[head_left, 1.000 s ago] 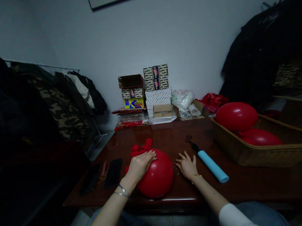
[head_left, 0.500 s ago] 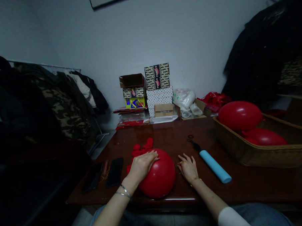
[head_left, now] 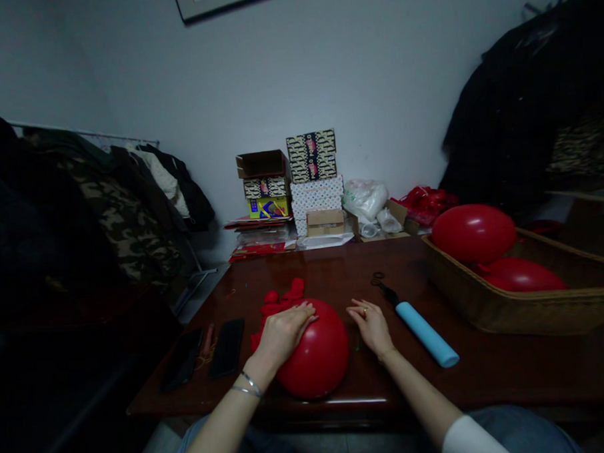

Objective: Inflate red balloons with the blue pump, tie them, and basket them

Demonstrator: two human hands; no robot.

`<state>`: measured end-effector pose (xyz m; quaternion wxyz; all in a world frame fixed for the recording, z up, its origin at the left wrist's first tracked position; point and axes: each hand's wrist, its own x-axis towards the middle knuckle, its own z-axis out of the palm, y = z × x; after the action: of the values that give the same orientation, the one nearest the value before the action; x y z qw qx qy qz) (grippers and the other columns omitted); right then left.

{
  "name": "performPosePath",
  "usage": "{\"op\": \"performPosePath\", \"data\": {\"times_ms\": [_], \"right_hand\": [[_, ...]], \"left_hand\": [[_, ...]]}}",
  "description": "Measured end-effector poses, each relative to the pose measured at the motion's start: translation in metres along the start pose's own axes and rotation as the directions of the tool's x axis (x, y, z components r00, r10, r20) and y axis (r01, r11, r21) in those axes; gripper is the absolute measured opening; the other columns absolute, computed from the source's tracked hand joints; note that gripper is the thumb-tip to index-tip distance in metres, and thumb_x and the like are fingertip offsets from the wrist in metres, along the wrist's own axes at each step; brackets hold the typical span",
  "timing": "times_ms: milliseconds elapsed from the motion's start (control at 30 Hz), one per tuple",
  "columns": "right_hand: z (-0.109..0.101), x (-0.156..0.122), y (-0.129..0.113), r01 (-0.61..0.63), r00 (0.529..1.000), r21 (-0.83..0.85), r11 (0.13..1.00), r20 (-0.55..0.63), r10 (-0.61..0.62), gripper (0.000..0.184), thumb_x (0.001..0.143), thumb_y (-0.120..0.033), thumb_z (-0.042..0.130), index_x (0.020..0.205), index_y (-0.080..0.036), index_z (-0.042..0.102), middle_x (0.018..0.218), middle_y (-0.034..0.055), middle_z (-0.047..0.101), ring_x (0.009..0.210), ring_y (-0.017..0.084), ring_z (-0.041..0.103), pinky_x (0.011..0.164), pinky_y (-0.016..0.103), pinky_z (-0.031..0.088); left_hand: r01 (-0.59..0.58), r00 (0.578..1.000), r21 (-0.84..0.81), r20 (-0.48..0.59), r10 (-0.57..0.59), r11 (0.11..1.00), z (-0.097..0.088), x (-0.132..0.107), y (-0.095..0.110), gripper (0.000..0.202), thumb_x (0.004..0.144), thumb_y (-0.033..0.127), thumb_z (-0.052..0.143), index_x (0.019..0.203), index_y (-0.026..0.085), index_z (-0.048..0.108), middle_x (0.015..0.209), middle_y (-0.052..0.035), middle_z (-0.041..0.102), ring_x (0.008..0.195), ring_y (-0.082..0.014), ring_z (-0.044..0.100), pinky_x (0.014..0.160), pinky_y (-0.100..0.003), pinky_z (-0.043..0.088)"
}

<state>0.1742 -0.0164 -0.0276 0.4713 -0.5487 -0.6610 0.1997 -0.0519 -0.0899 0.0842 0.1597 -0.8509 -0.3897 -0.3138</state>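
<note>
Head view: left hand (head_left: 285,331) clasped over glossy, round red balloon (head_left: 318,359); right hand (head_left: 374,328) pinched, contents unclear.

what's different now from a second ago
The right hand has drawn its spread fingers together into a pinch and shifted slightly forward; whether they hold anything is too small to tell. The left hand stays on the red balloon on the table. The blue cylinder and basket stayed put.
</note>
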Motion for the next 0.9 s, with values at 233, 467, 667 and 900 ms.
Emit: {"op": "performPosePath", "data": {"times_ms": [233,467,667,900], "right_hand": [[0.008,-0.007,-0.068,0.079,0.996,0.311,0.947,-0.064,-0.062,0.026,0.082,-0.042,0.052,0.089,-0.025,0.071,0.111,0.0051,0.066,0.115,0.021,0.050,0.099,0.042,0.038],[0.010,-0.024,-0.098,0.106,0.993,0.447,0.888,-0.086,-0.075,0.024,0.082,-0.043,0.055,0.088,-0.027,0.071,0.112,0.0043,0.066,0.115,0.020,0.050,0.101,0.043,0.037],[0.010,-0.030,-0.108,0.125,0.991,0.452,0.883,-0.104,-0.086,0.019,0.081,-0.039,0.057,0.087,-0.029,0.071,0.113,0.0031,0.065,0.116,0.020,0.048,0.103,0.044,0.034],[0.008,-0.034,-0.108,0.133,0.990,0.436,0.890,-0.101,-0.098,0.020,0.082,-0.040,0.056,0.087,-0.028,0.071,0.113,0.0039,0.065,0.117,0.021,0.046,0.103,0.046,0.034]], "left_hand": [[0.003,1.000,0.049,0.003,-0.003,0.999,0.004,-0.002,-0.003,0.024,0.091,0.025,0.047,0.105,0.018,0.065,0.103,-0.0052,0.070,0.095,-0.0173,0.066,0.085,-0.028,0.054],[0.011,1.000,0.057,-0.008,-0.010,0.998,0.004,-0.005,-0.005,0.025,0.090,0.027,0.048,0.107,0.018,0.064,0.101,-0.0048,0.071,0.093,-0.0178,0.067,0.083,-0.029,0.055],[0.007,1.000,0.064,-0.006,-0.006,0.998,0.001,-0.002,-0.001,0.025,0.090,0.028,0.047,0.105,0.019,0.066,0.101,-0.0071,0.071,0.092,-0.0187,0.067,0.078,-0.029,0.056],[0.017,1.000,0.084,0.000,-0.017,0.996,0.001,-0.003,0.000,0.024,0.091,0.026,0.046,0.102,0.018,0.066,0.100,-0.0077,0.071,0.090,-0.0190,0.068,0.077,-0.029,0.056]]}}
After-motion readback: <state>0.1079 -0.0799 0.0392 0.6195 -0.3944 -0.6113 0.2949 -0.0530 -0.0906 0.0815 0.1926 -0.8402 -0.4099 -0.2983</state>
